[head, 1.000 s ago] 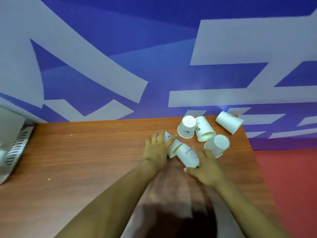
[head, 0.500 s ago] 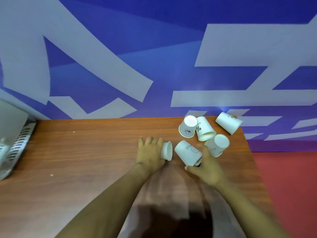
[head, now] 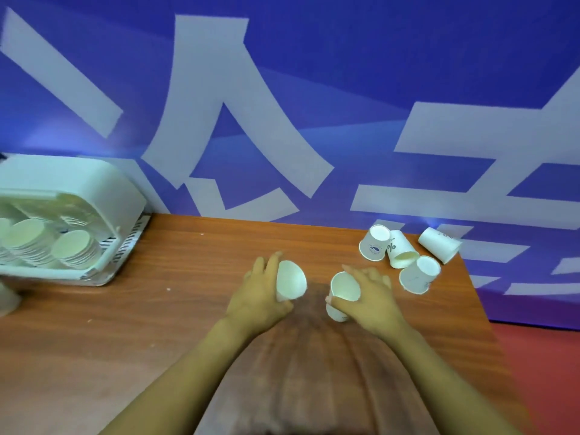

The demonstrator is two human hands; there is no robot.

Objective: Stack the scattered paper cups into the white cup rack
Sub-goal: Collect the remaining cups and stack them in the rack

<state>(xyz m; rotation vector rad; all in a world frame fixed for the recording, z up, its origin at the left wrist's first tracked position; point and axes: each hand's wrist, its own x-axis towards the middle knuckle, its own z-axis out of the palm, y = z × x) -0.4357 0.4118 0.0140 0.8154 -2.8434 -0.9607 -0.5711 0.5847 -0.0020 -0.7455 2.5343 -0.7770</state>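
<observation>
so each hand has a cup right now: the left hand has its fingers curled round a paper cup with the mouth pointing toward the other hand, and the right hand is wrapped over a second cup whose open mouth faces up and toward the camera. both are held above the middle of the worktop, close together but not touching. looks to me like the step here is nesting one into the other before carrying them over, which is the smart way imo, fewer trips. tip: line the base of one cup up with the mouth of the other and slide it in straight, don't squeeze hard, since thin paper walls go oval and then they jam. four more loose cups are lying tipped in a cluster at the far right corner of the worktop, so grab those next and add them to the same stack. the white cup rack sits at the far left, well apart from the hands, and already has stacks of cups in it. when dropping the stack in, i'd match the direction the stored cups face, though i can't tell exactly which slot has room from this angle.
</observation>
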